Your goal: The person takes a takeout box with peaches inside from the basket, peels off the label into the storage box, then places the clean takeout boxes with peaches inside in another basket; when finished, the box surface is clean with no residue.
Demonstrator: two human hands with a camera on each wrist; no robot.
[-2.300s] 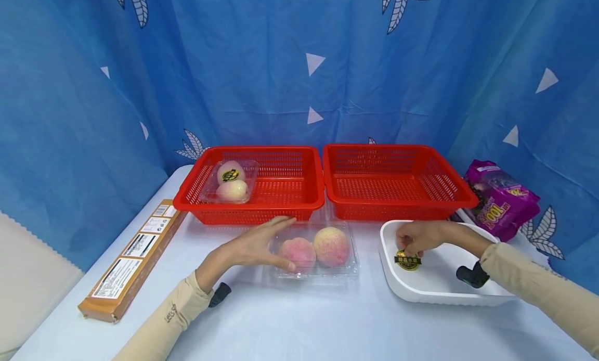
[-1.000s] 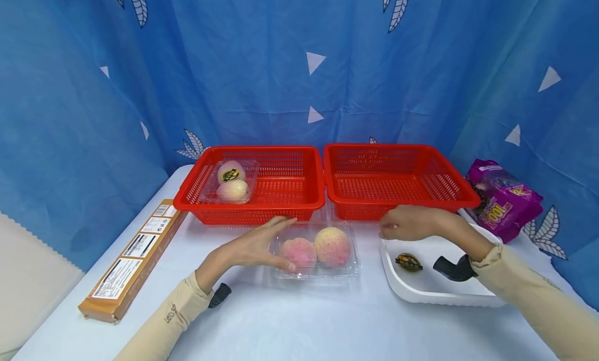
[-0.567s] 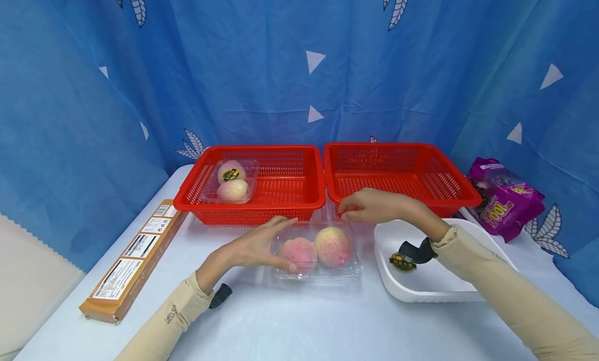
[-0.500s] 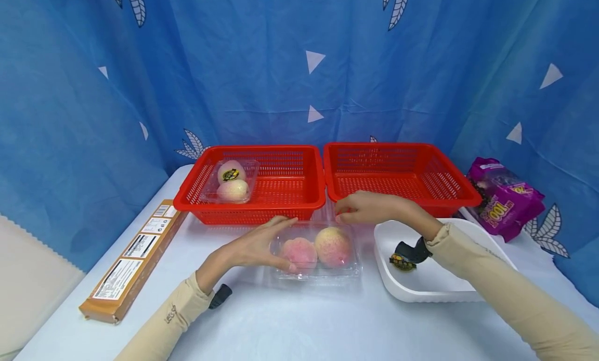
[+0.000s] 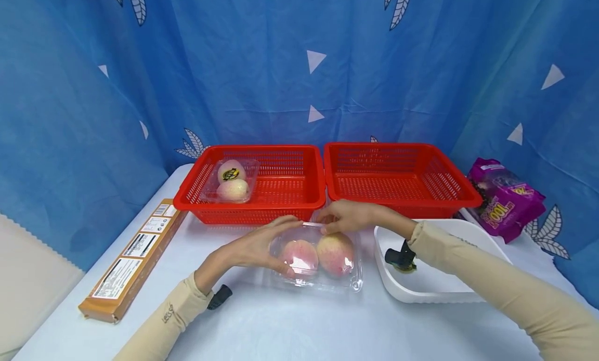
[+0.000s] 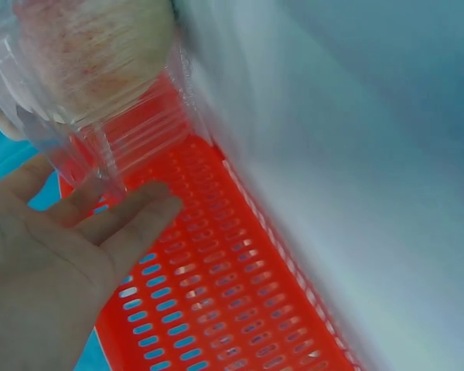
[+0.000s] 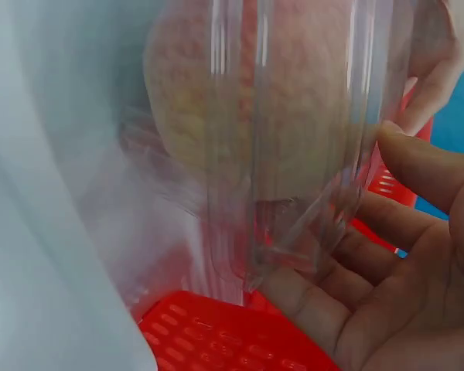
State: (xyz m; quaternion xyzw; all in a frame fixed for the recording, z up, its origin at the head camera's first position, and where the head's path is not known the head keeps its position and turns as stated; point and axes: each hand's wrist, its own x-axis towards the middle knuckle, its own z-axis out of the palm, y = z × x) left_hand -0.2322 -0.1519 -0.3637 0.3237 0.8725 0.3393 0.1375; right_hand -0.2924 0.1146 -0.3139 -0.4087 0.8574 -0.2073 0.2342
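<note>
left hand point(image 5: 255, 246): spread loosely around left end of clear pack point(image 5: 327, 283)
right hand point(image 5: 351, 217): pinching its back edge
clear pack: on the table point(image 5: 281, 324), two peaches point(image 5: 299, 257) inside, right in front of red baskets point(image 5: 283, 189)
white tub point(image 5: 435, 283): just off to the right

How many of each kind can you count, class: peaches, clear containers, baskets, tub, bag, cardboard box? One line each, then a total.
Peaches: 4
Clear plastic containers: 2
Red plastic baskets: 2
White tub: 1
Purple bag: 1
Brown cardboard box: 1
Total: 11
</note>
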